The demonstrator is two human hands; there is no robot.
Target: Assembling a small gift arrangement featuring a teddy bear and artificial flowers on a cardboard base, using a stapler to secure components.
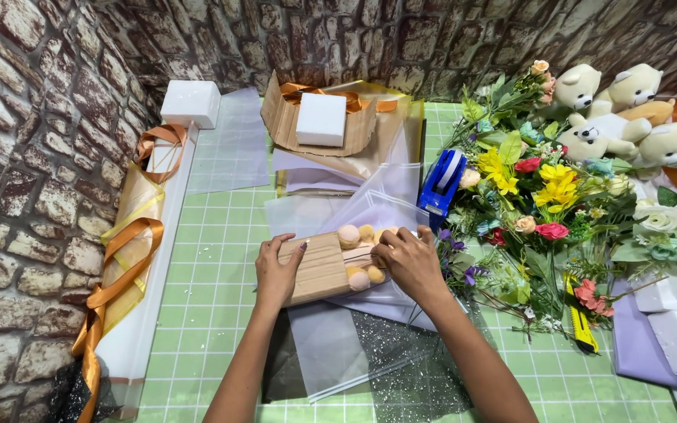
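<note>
On the green cutting mat [213, 313], atop clear plastic sheets [370, 211]: corrugated cardboard wrap [319, 266], probably light, stiff, crushable, best gripped at both ends. Left hand [276, 270] clamped on its left edge; right hand [409, 262] pinching beside 4 soft pom-poms [358, 254], likely fragile

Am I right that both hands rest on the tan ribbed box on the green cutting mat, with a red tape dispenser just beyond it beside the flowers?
Nearly: the tape dispenser is blue, not red, as the head view shows. The rest holds: the left hand and the right hand both rest on the tan ribbed box on the green cutting mat, and the dispenser sits just beyond it beside the flowers.
</note>
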